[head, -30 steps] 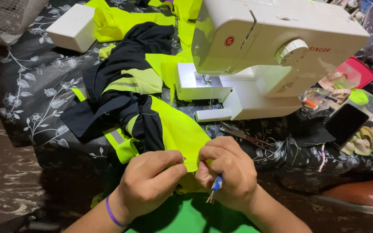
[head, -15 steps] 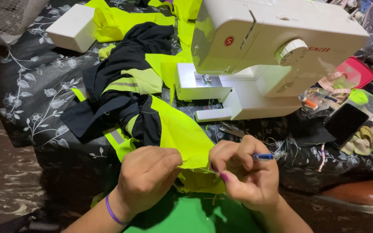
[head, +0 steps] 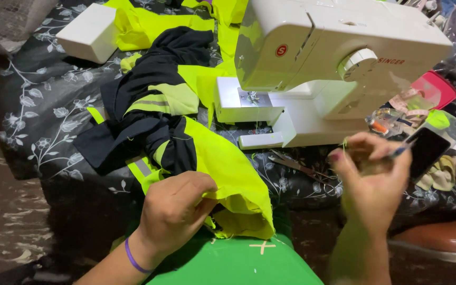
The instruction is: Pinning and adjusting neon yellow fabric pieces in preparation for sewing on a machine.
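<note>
A dark cloth printed with pale flowers and vines (head: 43,121) covered the worktop. On it, toward the far right, stood a white sewing machine (head: 333,58), with a small round red badge on its front face and a ribbed dial further right. In front of the machine and to its left lay a neon yellow and black garment with grey reflective stripes (head: 170,121), bunched in folds and trailing down to the near edge. A white rectangular box (head: 88,31) sat at the far left corner, touching more yellow fabric. A green surface with a pale cross mark (head: 238,261) showed at the bottom, under the garment's hem.

To the right of the machine lay a flat red case (head: 439,87), a clear plastic packet with small orange bits inside (head: 383,121), and a black phone (head: 428,150) beside a lime-green lid. A pair of scissors (head: 296,164) rested on the cloth just below the machine's base.

The left hand (head: 178,211), with a purple band at the wrist, was curled closed, pinching the yellow hem of the garment near the bottom edge. The right hand (head: 370,179), blurred, was raised clear of the fabric with fingers closed round a thin blue-handled tool (head: 401,152), its tip pointing toward the phone.
</note>
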